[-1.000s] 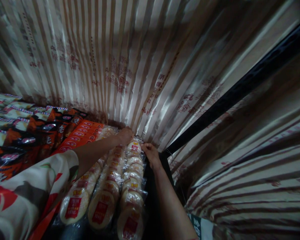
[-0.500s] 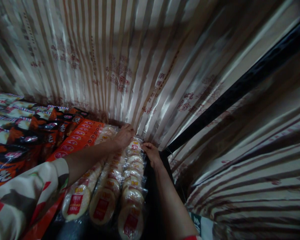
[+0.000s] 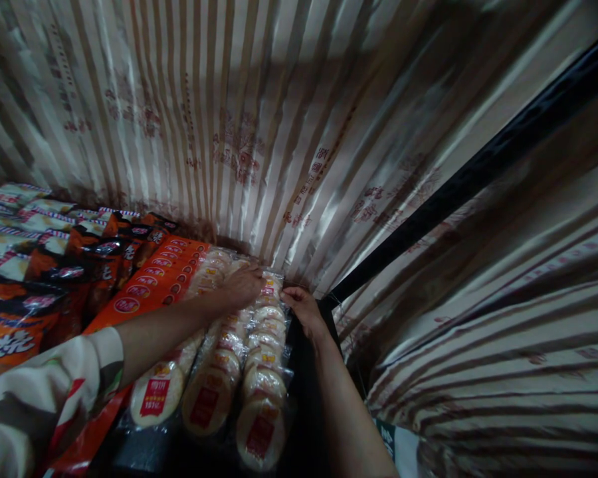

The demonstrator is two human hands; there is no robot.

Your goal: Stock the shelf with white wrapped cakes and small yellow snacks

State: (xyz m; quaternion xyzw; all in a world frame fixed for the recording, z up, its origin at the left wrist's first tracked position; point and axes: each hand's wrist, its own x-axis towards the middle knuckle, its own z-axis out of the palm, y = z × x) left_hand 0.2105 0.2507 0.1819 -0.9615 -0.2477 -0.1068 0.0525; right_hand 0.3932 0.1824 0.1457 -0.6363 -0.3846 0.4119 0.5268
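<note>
Clear packs of round rice crackers [image 3: 259, 382] with red labels lie in three rows running away from me on a shelf. My left hand [image 3: 242, 287] rests palm down on the far end of the middle row. My right hand [image 3: 303, 309] touches the right edge of the rightmost row, near its far end, with its fingers curled at the wrapper. Whether either hand actually grips a pack cannot be told. My left sleeve [image 3: 44, 392] is patterned white, red and grey.
Orange snack packs [image 3: 152, 282] lie left of the crackers, and darker orange-black bags [image 3: 54, 279] beyond them. Striped shiny fabric [image 3: 239, 133] hangs behind and to the right. A black bar [image 3: 458, 186] runs diagonally down to the shelf corner.
My left hand has slid a little toward me along the crackers, and my left arm has drawn back. My right hand has hardly moved.
</note>
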